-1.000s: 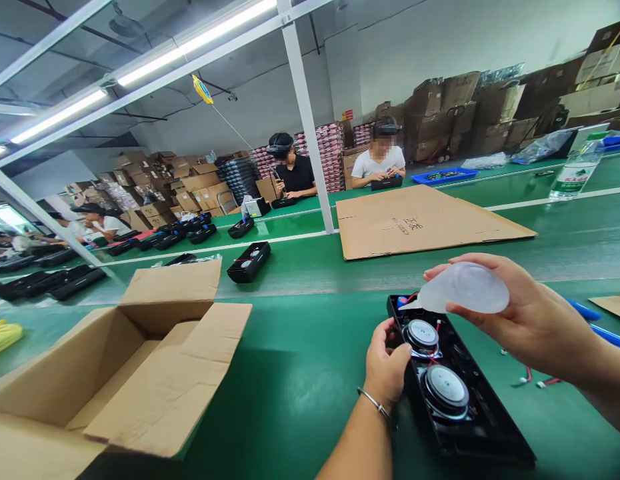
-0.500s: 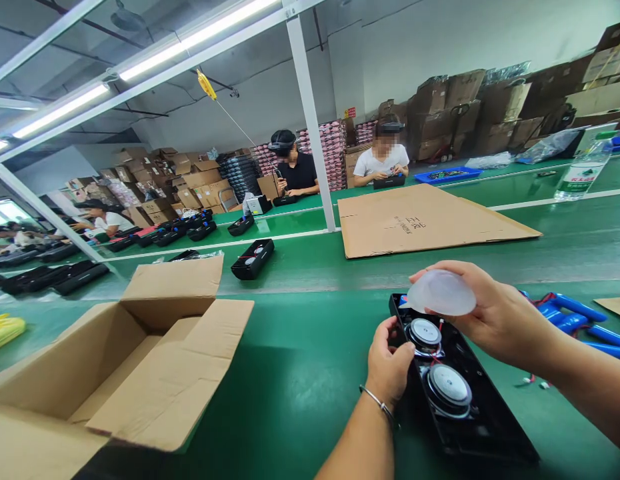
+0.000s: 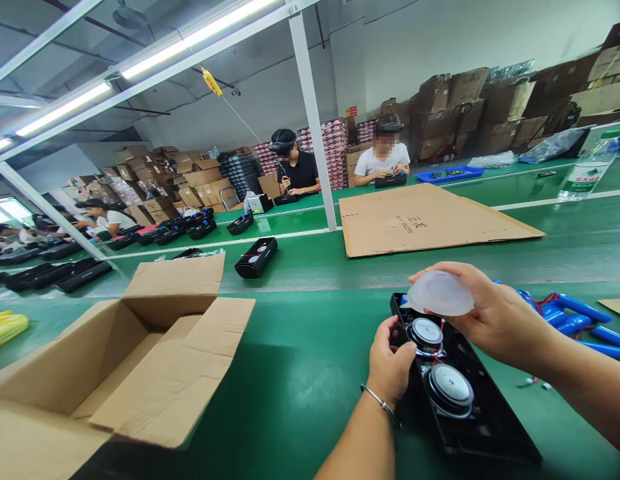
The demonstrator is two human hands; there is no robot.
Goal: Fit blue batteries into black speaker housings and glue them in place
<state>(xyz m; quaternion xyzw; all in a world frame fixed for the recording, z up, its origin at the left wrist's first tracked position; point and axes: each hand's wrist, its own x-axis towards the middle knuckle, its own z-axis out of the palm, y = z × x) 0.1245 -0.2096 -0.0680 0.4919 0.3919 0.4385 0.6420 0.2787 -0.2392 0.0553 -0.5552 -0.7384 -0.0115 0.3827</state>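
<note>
A black speaker housing [image 3: 495, 407] lies at an angle on the green bench, its inside facing up. Two round speaker drivers [image 3: 451, 385] with red wires are fitted in it. My left hand [image 3: 390, 360] grips the housing's left wall, thumb over the rim near the upper driver. In my right hand [image 3: 495, 310] is a translucent white squeeze bottle [image 3: 443, 293], tipped over the housing's far end with its narrow tip pointing left. Something blue shows in that far corner, partly hidden by the bottle. Whether anything comes out of the tip, I cannot tell.
Blue battery packs [image 3: 573, 320] with wires lie right of my right hand. An open cardboard box [image 3: 175, 373] stands at left. Beyond are a flat cardboard sheet [image 3: 430, 223], another speaker housing [image 3: 257, 258] and a water bottle [image 3: 585, 173]. Co-workers sit across the bench.
Both hands, the squeeze bottle and the housing keep nearly the same places. The view has shifted very slightly. Across the bench, the co-worker in black has moved a hand a little.
</note>
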